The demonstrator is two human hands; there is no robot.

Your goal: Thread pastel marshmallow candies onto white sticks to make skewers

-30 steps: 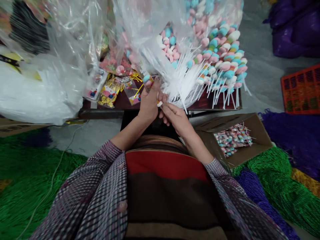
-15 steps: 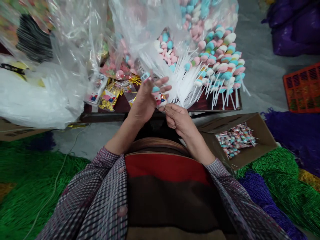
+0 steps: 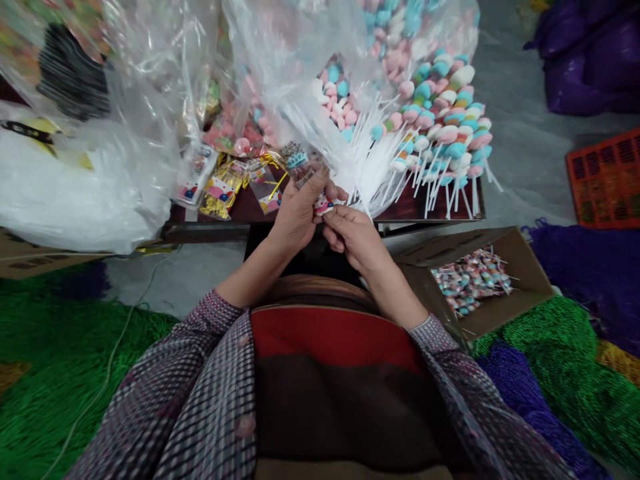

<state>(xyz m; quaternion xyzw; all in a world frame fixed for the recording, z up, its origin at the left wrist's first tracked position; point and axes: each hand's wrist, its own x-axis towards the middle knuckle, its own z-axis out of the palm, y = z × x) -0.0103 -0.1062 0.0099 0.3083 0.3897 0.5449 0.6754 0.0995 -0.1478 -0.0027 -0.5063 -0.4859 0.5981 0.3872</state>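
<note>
My left hand is closed around a small printed clear candy bag at the table's front edge; the bag's top sticks up past the thumb. My right hand pinches the lower end of the bag, close to the left fingers. Just beyond lie a fan of white sticks and a pile of pink, blue and white marshmallow skewers. Gold twist ties in a packet and printed bags rest to the left of my hands.
Large clear plastic bags cover the back and left of the table. An open cardboard box of wrapped candies stands at the lower right. An orange crate and green fringe lie further right.
The fingers of my left hand have closed around the bag, and the hand has turned and moved slightly down. My right hand keeps its pinch near the same place.
</note>
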